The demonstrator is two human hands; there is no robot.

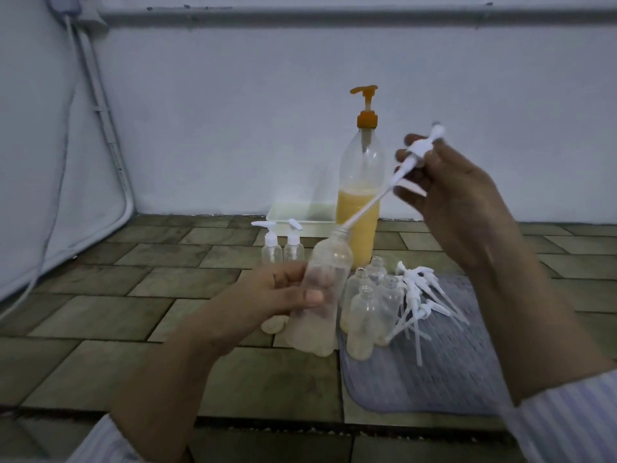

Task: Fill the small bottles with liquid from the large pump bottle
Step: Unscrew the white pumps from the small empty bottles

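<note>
My left hand [283,295] grips a small clear bottle [322,289], tilted with its open mouth up and to the right. My right hand [444,192] pinches a white pump top [419,150]; the tip of its long dip tube [367,208] is at the bottle's mouth. Behind stands the large pump bottle [359,208] with an orange pump, about half full of yellow liquid. Several open small bottles [370,305] stand on a grey mat, with yellowish liquid low in some. Two capped small bottles [282,248] stand to the left.
A heap of loose white pump tops [420,302] lies on the grey mat [434,369]. A white tray [300,213] sits against the wall behind the bottles. The floor is brown brick tile. A white padded sheet and cables fill the left side.
</note>
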